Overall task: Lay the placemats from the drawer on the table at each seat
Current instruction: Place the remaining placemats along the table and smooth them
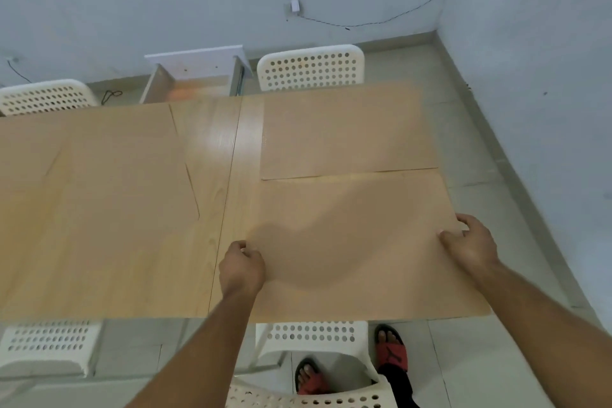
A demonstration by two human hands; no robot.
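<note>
1. A wooden table (212, 156) stands by a pale wall, white chairs (311, 68) around it.
2. The left hand (241, 267) and right hand (470, 243) pinch the nearest placemat's (347, 242) side edges at the table's near right corner.
3. Another placemat (344, 132) lies beyond it.

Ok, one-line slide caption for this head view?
Both hands, left and right, lay a tan placemat at the near right seat of the wooden table.
</note>
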